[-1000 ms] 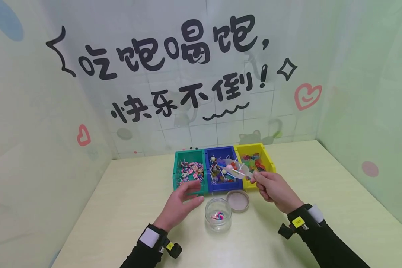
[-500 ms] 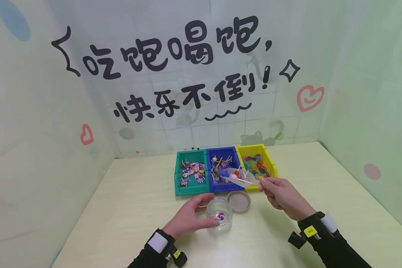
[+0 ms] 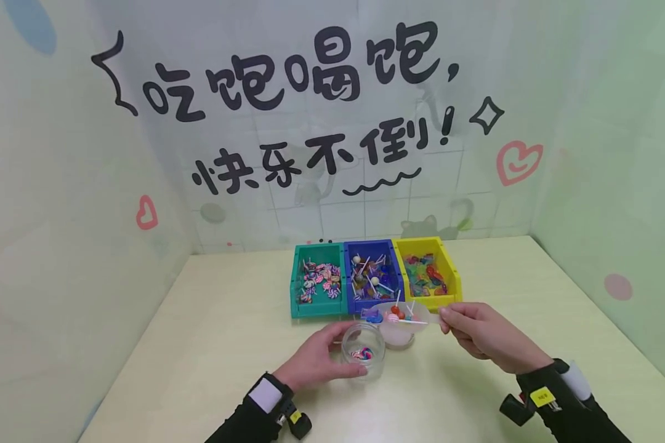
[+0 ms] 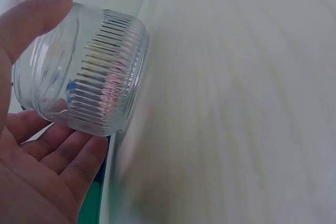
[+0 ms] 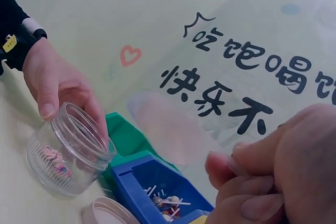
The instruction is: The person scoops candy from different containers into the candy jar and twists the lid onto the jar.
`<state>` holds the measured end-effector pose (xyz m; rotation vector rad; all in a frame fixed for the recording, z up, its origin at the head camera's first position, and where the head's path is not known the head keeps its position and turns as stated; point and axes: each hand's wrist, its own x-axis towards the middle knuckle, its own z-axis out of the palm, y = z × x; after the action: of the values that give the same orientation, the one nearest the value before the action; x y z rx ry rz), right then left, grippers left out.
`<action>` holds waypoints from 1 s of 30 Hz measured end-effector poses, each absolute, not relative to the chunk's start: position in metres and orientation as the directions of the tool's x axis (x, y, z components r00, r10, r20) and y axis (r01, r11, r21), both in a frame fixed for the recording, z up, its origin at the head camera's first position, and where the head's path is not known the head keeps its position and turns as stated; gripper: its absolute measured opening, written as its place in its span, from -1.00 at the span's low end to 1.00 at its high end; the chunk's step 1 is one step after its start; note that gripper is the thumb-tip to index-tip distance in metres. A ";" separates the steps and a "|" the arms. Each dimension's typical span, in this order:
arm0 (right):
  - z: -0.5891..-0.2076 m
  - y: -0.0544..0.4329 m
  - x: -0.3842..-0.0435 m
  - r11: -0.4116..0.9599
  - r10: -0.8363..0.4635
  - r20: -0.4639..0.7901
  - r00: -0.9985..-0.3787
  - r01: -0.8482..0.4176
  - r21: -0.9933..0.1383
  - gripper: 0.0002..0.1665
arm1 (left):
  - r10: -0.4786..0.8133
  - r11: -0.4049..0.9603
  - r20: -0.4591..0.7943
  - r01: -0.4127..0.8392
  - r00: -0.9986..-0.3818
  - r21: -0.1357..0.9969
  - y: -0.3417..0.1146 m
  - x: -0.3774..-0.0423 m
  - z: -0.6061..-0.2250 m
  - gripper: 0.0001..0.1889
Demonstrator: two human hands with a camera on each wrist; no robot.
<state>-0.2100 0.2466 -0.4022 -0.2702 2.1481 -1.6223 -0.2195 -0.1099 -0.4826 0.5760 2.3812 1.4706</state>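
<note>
My left hand [image 3: 320,358] grips a clear glass jar [image 3: 364,344] on the table, thumb on the near side and fingers behind it. Swirl-patterned candies [image 5: 56,163] lie at the jar's bottom, and its ribbed wall shows in the left wrist view. My right hand [image 3: 490,334] pinches the handle of a translucent scoop [image 3: 419,312]. In the scoop are small lollipops and a blue wrapped candy [image 3: 372,315], whose end hangs close above the jar's far rim. The scoop looks blurred in the right wrist view.
Behind the jar stand three joined bins: a green bin [image 3: 299,307] of swirl candies, a blue bin [image 3: 401,284] of lollipops and a yellow bin [image 3: 455,280] of wrapped candies. A round lid [image 3: 401,341] lies beside the jar, partly under the scoop. A printed wall sheet [image 3: 244,221] rises behind.
My left hand has moved right and taken hold of the jar. My right hand has brought the loaded scoop from over the blue bin toward me, close to the jar's mouth.
</note>
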 end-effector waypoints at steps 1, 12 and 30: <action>-0.400 0.247 -0.209 0.303 -0.412 -0.226 -0.883 0.101 -0.948 -0.55 | 0.473 0.403 -0.033 0.183 -0.881 0.897 -0.110 -0.220 -0.482 -0.17; -0.382 0.231 -0.205 0.422 -0.447 -0.246 -0.860 0.040 -0.906 -0.54 | 0.461 0.404 -0.069 0.140 -0.885 0.904 -0.111 -0.219 -0.480 -0.16; -0.364 0.220 -0.201 0.464 -0.382 -0.245 -0.891 0.044 -0.885 -0.53 | 0.452 0.423 -0.086 0.129 -0.888 0.897 -0.109 -0.218 -0.479 -0.16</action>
<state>-0.2013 0.2204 -0.3636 -0.2832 2.3071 -1.4109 -0.2177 -0.1092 -0.4794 0.5009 2.3678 1.4510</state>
